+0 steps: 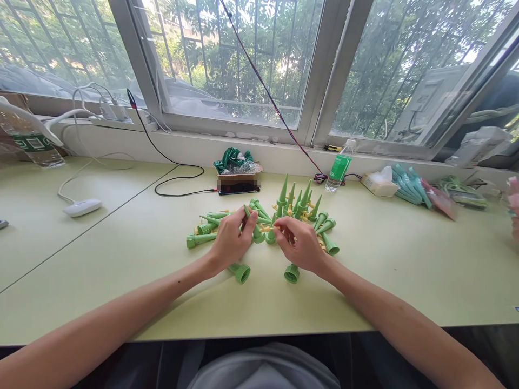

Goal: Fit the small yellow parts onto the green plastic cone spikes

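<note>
My left hand [234, 236] is closed around a green plastic cone spike [257, 232], its wide threaded end pointing down and toward the right. Between the fingers of my right hand [300, 241] is a small yellow valve piece [268, 228], its far end close to the spike's side; whether it sits in the spike I cannot tell. Behind my right hand stand several upright green spikes [283, 197] with yellow pieces on them. More loose spikes [201, 239] lie by my left hand. Nearer the front are two others, one spike [242, 273] on the left and one spike [292, 273] on the right.
A phone [239, 187] on a black cable leans at a small cardboard box [242, 174] holding green plastic. Beyond the spikes stand a green-labelled bottle [339, 166] and a tissue box [379, 185]. Teal packets [409, 186] lie to the right. At left is a white mouse-shaped device [82, 207].
</note>
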Tool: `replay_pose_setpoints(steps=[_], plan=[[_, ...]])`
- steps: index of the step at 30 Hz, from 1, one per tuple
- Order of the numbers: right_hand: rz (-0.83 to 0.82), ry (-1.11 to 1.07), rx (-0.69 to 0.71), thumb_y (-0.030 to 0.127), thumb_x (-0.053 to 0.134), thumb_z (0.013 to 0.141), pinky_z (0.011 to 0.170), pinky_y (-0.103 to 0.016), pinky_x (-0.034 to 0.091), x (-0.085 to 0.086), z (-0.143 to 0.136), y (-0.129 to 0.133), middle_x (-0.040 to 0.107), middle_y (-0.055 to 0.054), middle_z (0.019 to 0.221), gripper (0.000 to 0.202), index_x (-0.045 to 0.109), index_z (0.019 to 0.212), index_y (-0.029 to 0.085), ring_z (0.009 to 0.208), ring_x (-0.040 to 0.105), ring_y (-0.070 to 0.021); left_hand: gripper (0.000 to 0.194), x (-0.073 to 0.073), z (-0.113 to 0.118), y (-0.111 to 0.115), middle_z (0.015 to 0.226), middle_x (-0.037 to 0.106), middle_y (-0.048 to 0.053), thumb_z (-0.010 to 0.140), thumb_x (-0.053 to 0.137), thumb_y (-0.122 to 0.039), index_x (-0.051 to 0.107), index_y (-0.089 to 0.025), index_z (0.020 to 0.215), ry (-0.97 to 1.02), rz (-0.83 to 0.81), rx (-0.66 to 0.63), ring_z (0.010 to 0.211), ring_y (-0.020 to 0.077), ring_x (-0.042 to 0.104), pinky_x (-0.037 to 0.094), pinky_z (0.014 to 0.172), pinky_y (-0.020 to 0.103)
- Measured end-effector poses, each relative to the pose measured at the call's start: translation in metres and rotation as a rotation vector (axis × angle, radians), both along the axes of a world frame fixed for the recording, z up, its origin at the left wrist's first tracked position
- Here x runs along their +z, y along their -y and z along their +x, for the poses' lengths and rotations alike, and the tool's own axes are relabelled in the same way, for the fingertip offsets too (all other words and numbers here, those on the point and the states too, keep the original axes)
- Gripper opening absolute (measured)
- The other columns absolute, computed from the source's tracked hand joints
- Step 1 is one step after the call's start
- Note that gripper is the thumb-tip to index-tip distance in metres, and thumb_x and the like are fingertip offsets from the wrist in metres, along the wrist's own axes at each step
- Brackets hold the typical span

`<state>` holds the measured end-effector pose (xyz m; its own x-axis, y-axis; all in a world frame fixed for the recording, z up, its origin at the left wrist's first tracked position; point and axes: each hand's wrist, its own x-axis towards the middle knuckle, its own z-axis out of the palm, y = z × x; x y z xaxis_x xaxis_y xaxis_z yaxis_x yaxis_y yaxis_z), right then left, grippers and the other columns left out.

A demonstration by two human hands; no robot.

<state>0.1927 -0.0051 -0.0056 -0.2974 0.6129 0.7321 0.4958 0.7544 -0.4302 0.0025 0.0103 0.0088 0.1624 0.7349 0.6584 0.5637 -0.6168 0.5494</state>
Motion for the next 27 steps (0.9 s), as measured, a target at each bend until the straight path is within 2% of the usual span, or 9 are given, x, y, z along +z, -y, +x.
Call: replay_pose_setpoints(steps=[9,14,27], plan=[[-0.038,0.052,0.043,0.024,0.052,0.096,0.057,-0.023,0.043,-0.0048,0.0001,-0.0027,0.063,-0.002,0.077,0.01,0.06,0.095,0.019,0.058,0.052,-0.0108,0.029,-0.003,-0.0003,0.0,0.059,0.049,-0.003,0.098,0.044,-0.034,0.047,-0.019,0.073,-0.062,0.087,-0.023,0.052,0.0112,0.042,0.037,0.055,0.025],[-0.035,0.078,0.048,0.024,0.053,0.096,0.059,-0.023,0.044,-0.0046,0.0007,-0.0021,0.064,-0.002,0.078,0.01,0.061,0.096,0.019,0.059,0.051,-0.0109,0.028,-0.0045,-0.0001,0.0006,0.063,0.053,-0.002,0.099,0.045,-0.033,0.049,-0.019,0.074,-0.077,0.137,-0.049,0.056,0.0118,0.048,0.04,0.058,0.025],[-0.04,0.094,0.066,0.023,0.054,0.095,0.057,-0.023,0.043,-0.0068,0.0017,-0.0036,0.061,-0.002,0.081,0.009,0.061,0.099,0.019,0.06,0.052,-0.0107,0.027,-0.0033,-0.0002,0.0018,0.064,0.054,-0.002,0.098,0.045,-0.031,0.049,-0.019,0.074,-0.096,0.138,-0.061,0.058,0.0125,0.049,0.041,0.058,0.025]])
